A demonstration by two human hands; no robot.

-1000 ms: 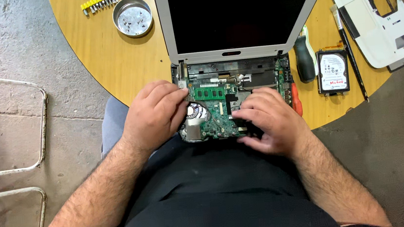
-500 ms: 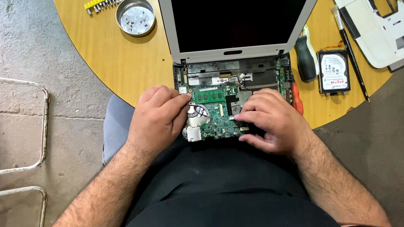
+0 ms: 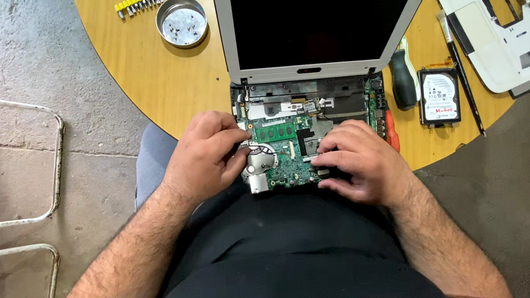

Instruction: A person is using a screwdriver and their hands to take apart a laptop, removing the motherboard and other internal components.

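At the centre of the frame an opened laptop (image 3: 330, 22) sits at the round wooden table's (image 3: 163, 81) near edge, its green circuit board (image 3: 285, 157) bare. The left hand (image 3: 205, 154) rests curled on the board's left side, the right hand (image 3: 358, 160) fingertips-down on its right; neither visibly grasps anything. A hard drive (image 3: 438, 95) lies right, a metal bowl (image 3: 181, 21) upper left.

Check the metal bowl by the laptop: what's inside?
The round metal bowl holds a handful of small loose screws scattered over its bottom; nothing covers them. Their exact count and type are too small to tell.
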